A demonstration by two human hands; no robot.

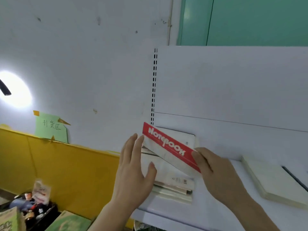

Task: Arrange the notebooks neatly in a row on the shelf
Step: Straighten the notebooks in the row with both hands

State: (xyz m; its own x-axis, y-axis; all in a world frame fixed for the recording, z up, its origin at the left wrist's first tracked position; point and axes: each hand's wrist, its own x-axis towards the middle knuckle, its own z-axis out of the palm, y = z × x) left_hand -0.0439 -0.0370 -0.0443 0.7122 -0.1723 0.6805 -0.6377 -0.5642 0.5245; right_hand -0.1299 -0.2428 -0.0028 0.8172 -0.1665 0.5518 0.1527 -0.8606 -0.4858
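notebooks [173, 179] lie in a flat stack at the left end of the white shelf [216, 212], against the back panel. right hand [216, 170] pinches the lower end of a tilted notebook with a red "notebook" band [168, 145], held above the stack. left hand [133, 170] is flat with straight fingers against the stack's left side, thumb on the top cover. another cream notebook [273, 179] lies flat, well apart to the right.
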